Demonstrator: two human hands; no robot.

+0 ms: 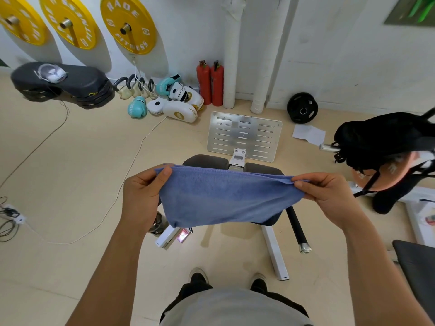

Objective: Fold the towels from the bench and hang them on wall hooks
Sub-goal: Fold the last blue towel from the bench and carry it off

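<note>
Head view | left hand (141,196) and right hand (329,196) pinching blue towel (226,198) corners, stretching it over bench (263,169) at 12 o'clock | folding; next likely joining corners

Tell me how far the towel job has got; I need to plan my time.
Early. Nothing visibly hung: no towel on the wall, and no hooks show in view. In hand: the left hand and right hand pinch the top corners of one blue towel, stretched over the bench, seemingly mid-fold. Left: finish folding and hang it.
</note>
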